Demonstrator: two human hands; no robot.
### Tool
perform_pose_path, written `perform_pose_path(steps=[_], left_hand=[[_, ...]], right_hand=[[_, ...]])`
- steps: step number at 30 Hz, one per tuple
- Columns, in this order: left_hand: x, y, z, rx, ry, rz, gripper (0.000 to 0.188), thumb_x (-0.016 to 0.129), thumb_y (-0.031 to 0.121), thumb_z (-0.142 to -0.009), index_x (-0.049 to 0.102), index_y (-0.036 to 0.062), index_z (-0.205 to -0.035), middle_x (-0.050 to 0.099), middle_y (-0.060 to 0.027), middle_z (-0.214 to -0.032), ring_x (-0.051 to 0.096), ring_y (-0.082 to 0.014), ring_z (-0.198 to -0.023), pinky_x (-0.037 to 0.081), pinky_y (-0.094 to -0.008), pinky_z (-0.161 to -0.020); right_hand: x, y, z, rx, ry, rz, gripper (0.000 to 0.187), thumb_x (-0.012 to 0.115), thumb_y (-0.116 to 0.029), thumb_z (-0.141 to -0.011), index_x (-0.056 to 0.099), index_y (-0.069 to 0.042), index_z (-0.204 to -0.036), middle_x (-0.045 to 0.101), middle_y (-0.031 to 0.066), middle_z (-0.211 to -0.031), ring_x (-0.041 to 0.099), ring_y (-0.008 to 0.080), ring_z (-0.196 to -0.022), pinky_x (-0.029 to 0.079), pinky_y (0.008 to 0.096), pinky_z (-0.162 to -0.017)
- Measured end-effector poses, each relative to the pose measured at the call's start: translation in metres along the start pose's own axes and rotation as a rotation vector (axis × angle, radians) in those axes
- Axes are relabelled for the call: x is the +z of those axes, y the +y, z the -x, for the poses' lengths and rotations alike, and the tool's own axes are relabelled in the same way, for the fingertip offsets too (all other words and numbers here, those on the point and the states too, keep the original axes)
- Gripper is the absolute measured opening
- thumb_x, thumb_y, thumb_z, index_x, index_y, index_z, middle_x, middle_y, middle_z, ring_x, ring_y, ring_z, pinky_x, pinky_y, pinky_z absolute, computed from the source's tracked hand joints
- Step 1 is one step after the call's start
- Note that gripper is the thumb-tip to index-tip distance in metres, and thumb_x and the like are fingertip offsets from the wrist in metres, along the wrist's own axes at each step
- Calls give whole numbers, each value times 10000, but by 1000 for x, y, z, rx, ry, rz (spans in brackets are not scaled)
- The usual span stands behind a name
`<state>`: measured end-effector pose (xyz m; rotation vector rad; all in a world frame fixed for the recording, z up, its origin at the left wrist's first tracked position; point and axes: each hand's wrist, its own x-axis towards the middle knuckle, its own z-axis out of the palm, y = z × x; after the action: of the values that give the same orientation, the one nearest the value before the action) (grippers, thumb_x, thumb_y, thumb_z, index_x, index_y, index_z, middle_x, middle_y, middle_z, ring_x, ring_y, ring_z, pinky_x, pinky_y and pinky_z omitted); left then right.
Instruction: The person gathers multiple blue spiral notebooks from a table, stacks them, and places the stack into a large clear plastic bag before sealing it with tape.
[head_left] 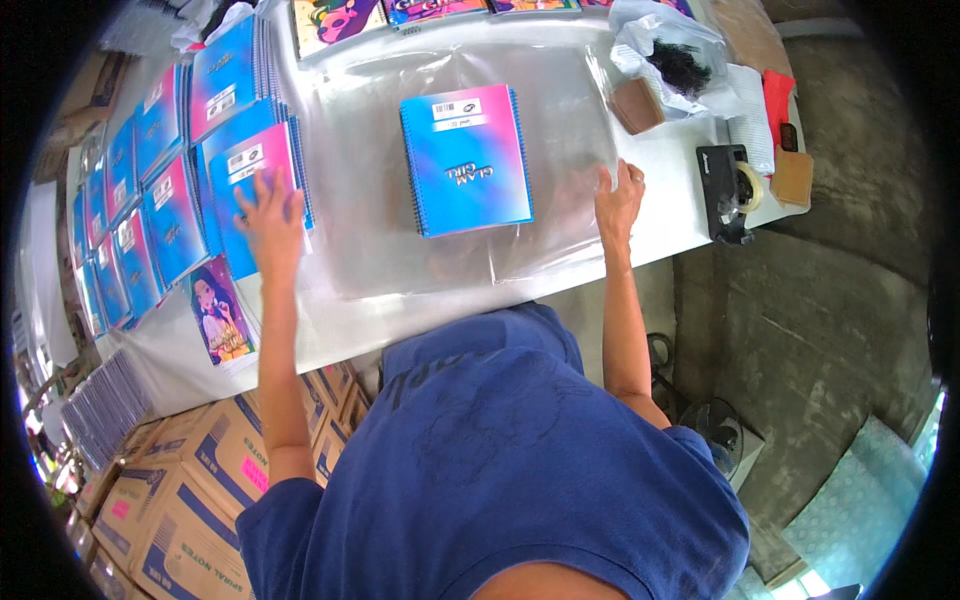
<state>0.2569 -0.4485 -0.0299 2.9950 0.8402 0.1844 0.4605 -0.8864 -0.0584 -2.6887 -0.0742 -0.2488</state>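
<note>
A blue and pink spiral notebook (467, 165) lies on a clear plastic sheet (365, 250) in the middle of the table, its printed title upside down to me. My left hand (268, 215) has its fingers spread over another such notebook (235, 245) at the front of the stacks on the left. Whether it presses on that cover or hovers just above, I cannot tell. At the sheet's right edge is my right hand (619, 200), fingers partly bent and thumb apart from them. Nothing shows in its grasp.
Stacked blue notebooks (165, 110) fill the table's left side, with an illustrated notebook (222, 315) at the front edge. To the right are a plastic bag of black coils (680, 65), a brown block (637, 106) and a tape dispenser (722, 190). Cardboard boxes (190, 500) stand below left.
</note>
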Motion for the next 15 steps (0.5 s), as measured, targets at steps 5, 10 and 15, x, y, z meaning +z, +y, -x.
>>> perform_pose_path(steps=[5,10,15], left_hand=[[9,-44,-32,-118,48,-12,571,446,502,-942,354,250,-1445,258,-96,-1531,188,-474,-1377,200,-657,-1045],[13,-31,-34,-68,260,80,587,501,455,-929,335,256,-1455,248,-139,-1523,155,-497,-1376,180,-653,-1057],[-27,69,-36,251,354,340,606,623,248,-876,391,171,-1431,320,-135,-1500,181,-432,-1398,166,-519,-1129]], right_hand=[[25,24,21,-120,204,274,271,653,-158,-838,654,-24,-1072,541,157,-1269,493,319,-1165,357,479,-967],[14,12,17,-273,265,257,174,681,-124,-807,623,-26,-939,595,163,-1150,537,307,-1089,378,472,-922],[-47,-16,4,175,-231,-129,297,685,-97,-805,483,-33,-1014,625,139,-963,615,281,-798,470,407,-713]])
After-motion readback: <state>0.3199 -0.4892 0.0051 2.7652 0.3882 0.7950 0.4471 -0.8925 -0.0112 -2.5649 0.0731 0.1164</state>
